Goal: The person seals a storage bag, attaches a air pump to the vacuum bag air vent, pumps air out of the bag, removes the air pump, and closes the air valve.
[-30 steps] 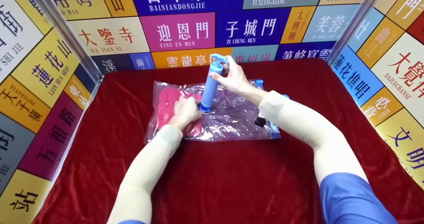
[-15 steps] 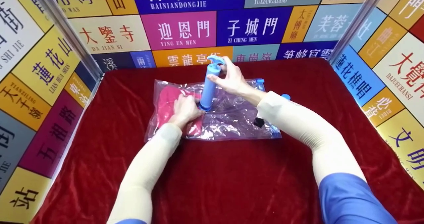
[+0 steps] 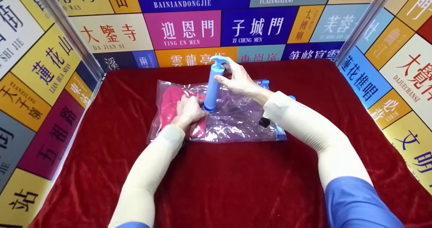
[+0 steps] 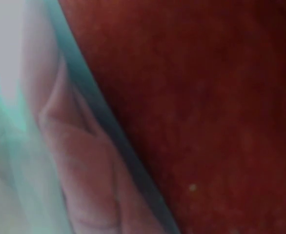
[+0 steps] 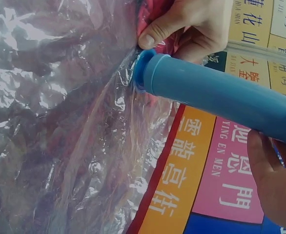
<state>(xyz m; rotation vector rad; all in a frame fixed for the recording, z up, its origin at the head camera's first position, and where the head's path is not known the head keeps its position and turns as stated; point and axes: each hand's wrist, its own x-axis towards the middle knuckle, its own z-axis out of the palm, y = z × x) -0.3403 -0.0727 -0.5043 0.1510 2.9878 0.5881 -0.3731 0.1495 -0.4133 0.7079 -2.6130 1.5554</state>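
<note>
A clear plastic vacuum storage bag (image 3: 236, 126) lies flat with folded pink-red cloth (image 3: 168, 103) inside its left half. On the bag's blue valve (image 5: 140, 70) stands a blue hand pump (image 3: 212, 89), leaning slightly right at the top. My left hand (image 3: 189, 110) pinches at the valve, its thumb against the rim beside the pump's foot. Around the pump's upper end my right hand (image 3: 238, 78) grips, thumb on the barrel and fingers by the handle (image 3: 218, 59). The left wrist view is blurred, showing pinkish folds (image 4: 84, 161) behind clear plastic.
Dark red velvet cloth (image 3: 236, 180) covers the table. The bag's blue zip edge (image 3: 280, 133) lies at the right, and a blue round piece (image 3: 292, 97) shows partly behind the right sleeve. Lettered panels (image 3: 182, 29) wall the back and sides.
The pump's top has shifted slightly left with my right hand, so the pump leans a little less. The left hand and the bag stay about where they were.
</note>
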